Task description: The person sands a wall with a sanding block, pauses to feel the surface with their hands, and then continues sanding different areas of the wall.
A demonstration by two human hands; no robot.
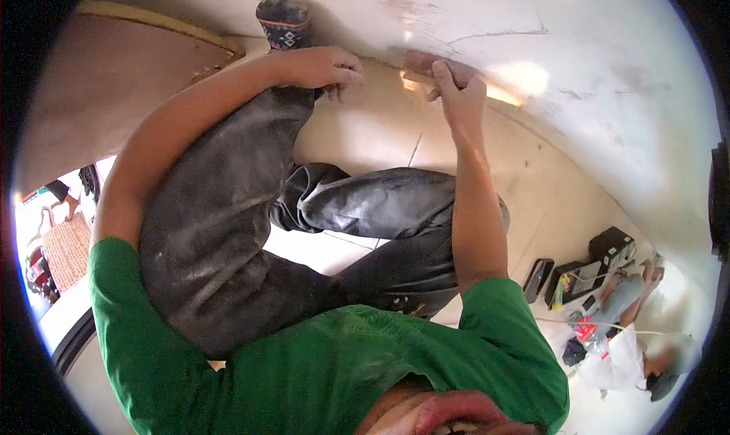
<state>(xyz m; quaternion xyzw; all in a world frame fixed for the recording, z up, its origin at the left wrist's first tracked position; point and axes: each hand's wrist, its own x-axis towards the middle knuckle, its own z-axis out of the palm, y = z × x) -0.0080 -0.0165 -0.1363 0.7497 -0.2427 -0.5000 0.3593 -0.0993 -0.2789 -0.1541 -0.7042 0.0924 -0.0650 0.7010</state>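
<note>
My right hand [462, 100] grips a flat reddish-brown block [430, 66], with the thumb lying over it. The block is at the foot of the white wall [578, 62], where the wall meets the tiled floor. My left hand [334, 71] hangs over my bent knee, its fingers loosely bent and apart, with nothing visible in it. Near that hand, a foot in a dark patterned sock [284, 23] stands close to the wall. Scuffs and a thin crack-like line mark the wall above the block.
A brown panel with a pale edge [129, 70] stands at the left. Black boxes [611, 246], a dark phone-like object [537, 280] and a cable [559, 321] lie on the right floor. Beyond them is another person [627, 298]. A woven basket [67, 249] shows at far left.
</note>
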